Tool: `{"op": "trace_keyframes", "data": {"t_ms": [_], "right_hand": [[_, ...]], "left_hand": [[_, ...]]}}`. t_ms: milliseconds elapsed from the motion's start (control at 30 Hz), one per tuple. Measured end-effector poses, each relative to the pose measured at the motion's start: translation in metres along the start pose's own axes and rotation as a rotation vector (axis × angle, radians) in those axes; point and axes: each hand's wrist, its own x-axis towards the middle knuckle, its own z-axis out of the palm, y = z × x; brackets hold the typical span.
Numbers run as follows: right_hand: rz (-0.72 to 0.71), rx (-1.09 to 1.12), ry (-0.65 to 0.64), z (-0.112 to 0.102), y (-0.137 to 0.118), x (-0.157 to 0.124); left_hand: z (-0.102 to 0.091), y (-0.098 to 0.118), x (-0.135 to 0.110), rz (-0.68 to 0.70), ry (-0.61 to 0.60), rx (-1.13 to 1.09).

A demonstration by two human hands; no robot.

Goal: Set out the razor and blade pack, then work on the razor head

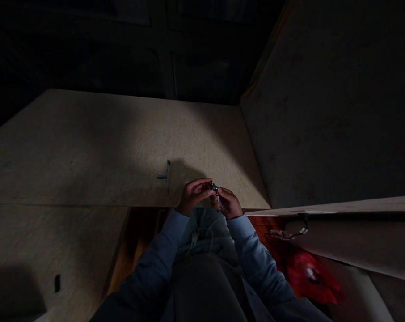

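Note:
Just above the front edge of the pale table, my left hand (193, 195) pinches a small dark, shiny object (214, 188) between thumb and fingers. My right hand (230, 204) grips the same object from the other side, fingers closed around its lower, paler part. The light is dim and the fingers cover much of it, so its kind cannot be made out. Left of my hands, a thin pen-like stick (168, 176) with a dark end lies on the table. A short greenish piece (161, 177) lies beside it.
The pale tabletop (128, 134) meets a dark panel (323, 112) on the right. A small black object (57, 283) lies on the lower-left surface. Beyond my right arm are a red bag-like bundle (311, 275) and a dark cable (289, 235). Dark window panes stand behind.

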Motion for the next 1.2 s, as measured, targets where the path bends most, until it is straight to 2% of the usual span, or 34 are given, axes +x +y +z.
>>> {"op": "trace_keyframes", "data": {"t_ms": [200,500,700,833,1033,1200], "right_hand": [[-0.040,-0.061,0.015,0.003,-0.011,-0.007],[-0.010,-0.067,-0.029,-0.001,-0.010,-0.007],[0.007,-0.090,-0.040,-0.008,-0.011,-0.010],[-0.007,-0.132,-0.023,-0.011,-0.012,-0.010],[-0.076,-0.322,0.069,-0.021,-0.019,-0.006],[-0.183,-0.630,0.229,-0.051,-0.030,0.002]], "left_hand": [[0.001,-0.004,0.000,0.013,0.014,-0.032],[0.001,-0.008,0.001,0.010,-0.038,-0.036],[-0.007,-0.010,0.004,0.041,0.138,-0.014],[-0.015,-0.010,0.005,0.032,0.114,-0.001],[-0.014,-0.017,0.006,0.027,0.023,-0.124],[-0.010,-0.028,0.009,-0.031,-0.014,-0.260]]}}
